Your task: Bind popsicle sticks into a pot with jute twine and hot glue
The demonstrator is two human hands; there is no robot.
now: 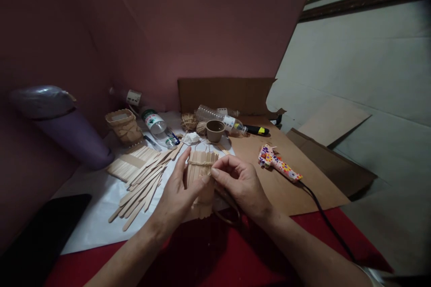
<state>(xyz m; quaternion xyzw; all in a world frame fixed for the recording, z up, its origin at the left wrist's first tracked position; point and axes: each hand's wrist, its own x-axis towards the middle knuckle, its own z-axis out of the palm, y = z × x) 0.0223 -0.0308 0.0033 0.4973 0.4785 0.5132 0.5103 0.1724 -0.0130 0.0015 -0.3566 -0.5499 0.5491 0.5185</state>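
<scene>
My left hand [177, 193] is wrapped round a small holder made of wooden craft sticks [198, 163], gripping its left side and front. My right hand [240, 181] pinches a strand of brown twine [202, 162] that runs round the holder near its top. A loop of twine [229, 219] hangs below my right wrist. Both hands are closed, close together above the white sheet [97, 206].
Loose craft sticks [144, 179] lie left of my hands. Behind stand a finished stick basket [124, 126], plastic bottles [155, 123], twine balls [189, 121], a brown cup [214, 131] and a cutter [256, 130]. A patterned glue gun [278, 162] lies on cardboard [296, 188] at right, its cord trailing.
</scene>
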